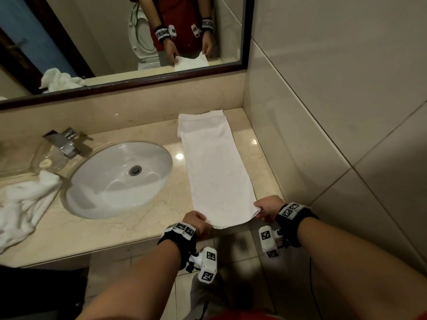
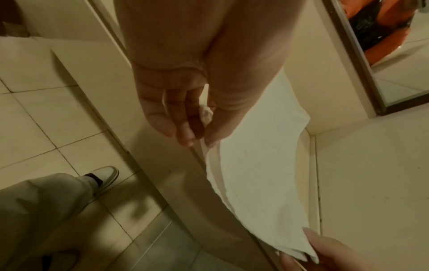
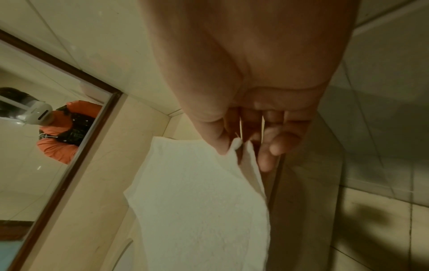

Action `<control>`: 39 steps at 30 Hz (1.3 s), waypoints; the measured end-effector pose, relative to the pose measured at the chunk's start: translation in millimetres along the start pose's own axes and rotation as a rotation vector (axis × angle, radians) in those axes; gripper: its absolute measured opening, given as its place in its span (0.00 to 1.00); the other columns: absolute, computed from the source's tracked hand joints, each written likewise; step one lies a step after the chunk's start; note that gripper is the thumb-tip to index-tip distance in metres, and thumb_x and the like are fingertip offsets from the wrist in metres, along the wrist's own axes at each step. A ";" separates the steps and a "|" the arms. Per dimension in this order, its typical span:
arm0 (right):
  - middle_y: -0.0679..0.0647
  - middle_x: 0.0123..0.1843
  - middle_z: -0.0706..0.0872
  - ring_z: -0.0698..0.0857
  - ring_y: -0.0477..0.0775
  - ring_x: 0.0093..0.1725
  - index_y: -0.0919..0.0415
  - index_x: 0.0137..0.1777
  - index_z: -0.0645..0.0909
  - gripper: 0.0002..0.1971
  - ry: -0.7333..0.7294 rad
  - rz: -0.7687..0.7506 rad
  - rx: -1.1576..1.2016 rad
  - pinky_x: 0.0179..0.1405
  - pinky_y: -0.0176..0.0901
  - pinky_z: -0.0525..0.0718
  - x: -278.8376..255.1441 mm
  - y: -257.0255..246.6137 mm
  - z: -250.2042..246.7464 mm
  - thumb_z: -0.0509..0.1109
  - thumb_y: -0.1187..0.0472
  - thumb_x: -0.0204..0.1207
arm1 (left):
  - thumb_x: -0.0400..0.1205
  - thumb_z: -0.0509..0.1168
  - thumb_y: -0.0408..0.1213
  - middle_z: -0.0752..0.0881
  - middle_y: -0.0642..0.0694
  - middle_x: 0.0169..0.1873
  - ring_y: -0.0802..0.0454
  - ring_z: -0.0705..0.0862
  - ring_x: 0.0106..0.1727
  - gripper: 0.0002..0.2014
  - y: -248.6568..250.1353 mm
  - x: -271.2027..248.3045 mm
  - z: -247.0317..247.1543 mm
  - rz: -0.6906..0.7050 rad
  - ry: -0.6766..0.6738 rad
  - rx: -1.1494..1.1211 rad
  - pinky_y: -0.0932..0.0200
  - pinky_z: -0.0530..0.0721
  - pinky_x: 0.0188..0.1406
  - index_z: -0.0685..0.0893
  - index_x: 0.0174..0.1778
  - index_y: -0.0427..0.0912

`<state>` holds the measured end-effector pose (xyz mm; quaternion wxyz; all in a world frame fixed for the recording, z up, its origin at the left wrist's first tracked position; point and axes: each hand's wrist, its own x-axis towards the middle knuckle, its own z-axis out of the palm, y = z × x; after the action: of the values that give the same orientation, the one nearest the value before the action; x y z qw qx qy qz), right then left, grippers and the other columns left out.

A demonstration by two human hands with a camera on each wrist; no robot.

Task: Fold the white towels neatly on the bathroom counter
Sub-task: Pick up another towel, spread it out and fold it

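A long white terry towel (image 1: 216, 167), already narrowed to a strip, lies flat on the beige marble table (image 1: 143, 229) to the right of the white oval sink basin (image 1: 120, 179), its far end close to the back wall under the dark-framed mirror (image 1: 129, 86) and its near end at the table's front edge; the left hand (image 1: 197, 221) pinches the near left corner between thumb and fingers (image 2: 183, 135), and the right hand (image 1: 268, 207) pinches the near right corner the same way, thumb on top and fingers (image 3: 267, 159) curled beneath; the near hem looks lifted slightly off the stone. I take this to be the start of the crosswise fold; the next move calls for carrying both corners together up and away towards the far end, keeping them level so the edges meet squarely, then pressing the crease flat. A second white towel, crumpled (image 1: 22, 204), waits left of the sink, not yet folded.
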<state>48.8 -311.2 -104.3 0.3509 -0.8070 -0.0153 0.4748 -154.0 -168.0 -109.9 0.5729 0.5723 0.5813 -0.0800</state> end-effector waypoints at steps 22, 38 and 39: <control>0.62 0.34 0.83 0.77 0.43 0.10 0.69 0.44 0.76 0.09 0.105 -0.059 -0.009 0.09 0.28 0.67 -8.8 5.2 1.3 0.73 0.65 0.77 | 0.72 0.74 0.30 0.84 0.41 0.23 0.43 0.87 0.28 0.11 -21.1 -3.6 -16.1 0.118 0.081 0.072 0.58 0.81 0.25 0.77 0.33 0.41; 0.62 0.28 0.84 0.78 0.57 0.24 0.56 0.48 0.85 0.15 -0.010 -0.092 -0.103 0.22 0.37 0.70 -6.2 -12.1 -8.7 0.62 0.74 0.74 | 0.71 0.70 0.25 0.81 0.49 0.29 0.48 0.82 0.34 0.12 -0.2 -9.6 -31.1 0.250 0.085 0.310 0.65 0.77 0.27 0.77 0.31 0.47; 0.62 0.27 0.84 0.77 0.56 0.24 0.57 0.51 0.85 0.18 -0.037 -0.125 -0.126 0.23 0.38 0.69 -7.0 -13.1 -11.0 0.62 0.78 0.72 | 0.71 0.70 0.25 0.81 0.50 0.30 0.47 0.83 0.36 0.13 2.7 -9.1 -32.4 0.260 0.086 0.323 0.64 0.78 0.29 0.77 0.32 0.48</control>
<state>57.5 -309.9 -88.0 0.3281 -0.8161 -0.1020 0.4648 -173.4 -148.1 -90.7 0.4536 0.7297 0.5063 -0.0732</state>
